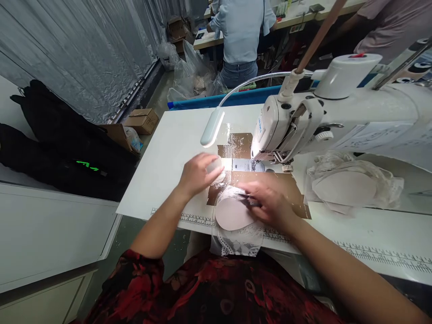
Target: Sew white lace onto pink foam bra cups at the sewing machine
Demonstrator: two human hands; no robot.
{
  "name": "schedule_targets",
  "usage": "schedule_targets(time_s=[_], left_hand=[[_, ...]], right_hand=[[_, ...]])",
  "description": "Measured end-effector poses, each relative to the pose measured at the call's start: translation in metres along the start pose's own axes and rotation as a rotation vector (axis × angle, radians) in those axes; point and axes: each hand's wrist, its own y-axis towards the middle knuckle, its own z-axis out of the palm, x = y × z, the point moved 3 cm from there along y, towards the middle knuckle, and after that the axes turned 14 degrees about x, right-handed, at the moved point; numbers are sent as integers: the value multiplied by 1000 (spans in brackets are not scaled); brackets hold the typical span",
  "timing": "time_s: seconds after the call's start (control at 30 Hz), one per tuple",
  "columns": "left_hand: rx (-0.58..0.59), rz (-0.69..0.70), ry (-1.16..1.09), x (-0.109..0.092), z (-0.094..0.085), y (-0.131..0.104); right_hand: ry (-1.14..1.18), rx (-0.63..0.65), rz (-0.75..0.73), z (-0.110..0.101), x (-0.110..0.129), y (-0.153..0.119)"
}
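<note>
My left hand [201, 173] is closed round a small white fabric piece [216, 165], left of the sewing machine's [273, 130] needle area. My right hand [268, 201], smeared a little by motion, has its fingers closed round a small dark tool, whose kind I cannot make out. Under that hand lies a pale oval pad [232, 213] with white lace [238, 240] around it; the lace hangs over the table's front edge. The right fingers hide part of the pad's upper right side.
More lace pieces with a pale pad [347, 188] lie right of the machine. A lamp [212, 127] on a bent neck hangs above the white table [151, 157]. Brown tape [280, 184] covers part of its top. A co-worker [239, 31] sits beyond; cardboard boxes [141, 120] stand left.
</note>
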Motion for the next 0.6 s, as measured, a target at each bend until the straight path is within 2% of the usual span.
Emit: schedule_targets(time_s=[0.03, 0.1, 0.17, 0.27, 0.4, 0.5, 0.6], left_hand=[[-9, -40, 6, 9, -2, 10], [69, -174, -81, 31, -1, 27], [163, -269, -210, 48, 5, 35], [269, -259, -343, 56, 13, 31], [373, -189, -641, 46, 20, 15], [404, -132, -896, 36, 23, 9], [412, -106, -975, 33, 23, 8]], right_hand=[[-88, 96, -77, 5, 7, 2], [-195, 265, -176, 12, 14, 3], [-248, 340, -180, 10, 11, 0], [-214, 329, -76, -6, -5, -7], [125, 153, 109, -28, -19, -4], [379, 95, 240, -27, -16, 14], [495, 145, 204, -15, -5, 33]])
